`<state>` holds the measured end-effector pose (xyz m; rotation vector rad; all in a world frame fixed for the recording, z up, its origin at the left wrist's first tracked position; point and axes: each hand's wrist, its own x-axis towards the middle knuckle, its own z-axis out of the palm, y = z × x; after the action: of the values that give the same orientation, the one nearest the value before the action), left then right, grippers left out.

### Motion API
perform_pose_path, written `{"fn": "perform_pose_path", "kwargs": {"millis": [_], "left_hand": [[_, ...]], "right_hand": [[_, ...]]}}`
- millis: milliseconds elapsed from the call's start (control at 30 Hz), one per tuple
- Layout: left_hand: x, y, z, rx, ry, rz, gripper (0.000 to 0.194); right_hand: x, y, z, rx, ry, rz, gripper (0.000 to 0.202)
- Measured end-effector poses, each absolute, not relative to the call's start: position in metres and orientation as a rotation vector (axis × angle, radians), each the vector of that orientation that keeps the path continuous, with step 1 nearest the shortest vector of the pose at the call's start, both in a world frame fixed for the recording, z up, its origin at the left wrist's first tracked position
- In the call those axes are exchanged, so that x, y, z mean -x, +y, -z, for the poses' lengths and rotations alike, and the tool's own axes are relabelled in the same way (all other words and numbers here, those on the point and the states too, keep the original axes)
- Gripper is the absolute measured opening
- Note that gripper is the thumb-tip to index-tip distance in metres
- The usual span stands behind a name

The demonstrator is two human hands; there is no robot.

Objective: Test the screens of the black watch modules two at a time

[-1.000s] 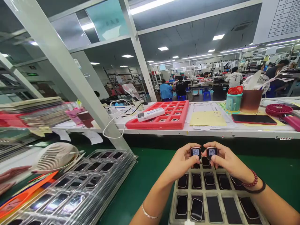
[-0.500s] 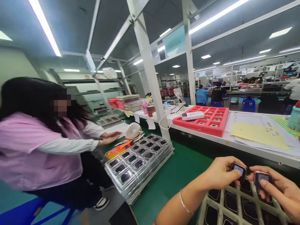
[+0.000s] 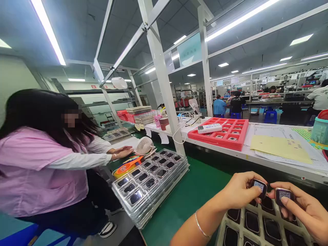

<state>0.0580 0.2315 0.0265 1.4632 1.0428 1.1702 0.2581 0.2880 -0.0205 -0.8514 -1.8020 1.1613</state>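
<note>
Between thumb and fingers, my left hand [image 3: 239, 191] grips a smartwatch body [image 3: 258, 188] without a strap, its lit screen showing a QR-like code. A second smartwatch body [image 3: 283, 195] with a similar lit code is pinched in my right hand [image 3: 304, 208]. The two watches are side by side, a small gap apart. Both hands hover over a pale compartment tray [image 3: 259, 215] at the lower right, whose pockets hold several dark-screened watch bodies [image 3: 252, 221]. My right hand and its watch hide part of that tray.
Left of my arm, a stack of clear plastic trays [image 3: 153, 177] holds more watch bodies. A co-worker in pink [image 3: 46, 164] sits beyond, near a small fan [image 3: 145, 146]. On the shelf lie a red foam tray [image 3: 241, 135], a white device [image 3: 209, 128] and yellow paper [image 3: 279, 148].
My view has shifted slightly and looks sharper. Both hands still hold the two watches in nearly the same place, and the codes on their screens are clearer.
</note>
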Motion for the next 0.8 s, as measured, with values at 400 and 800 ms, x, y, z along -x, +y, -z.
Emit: {"fn": "perform_pose_path", "kwargs": {"millis": [400,800], "left_hand": [[-0.060,0.241,-0.025,-1.525,1.058,-1.159,0.024],[-0.062,0.243,-0.020,-1.655,1.091,-1.221,0.035]], "right_hand": [[-0.249,0.278,-0.011,0.644,-1.838,-1.384,0.032],[-0.249,0.278,-0.010,0.566,-1.829,-1.330,0.040]]}}
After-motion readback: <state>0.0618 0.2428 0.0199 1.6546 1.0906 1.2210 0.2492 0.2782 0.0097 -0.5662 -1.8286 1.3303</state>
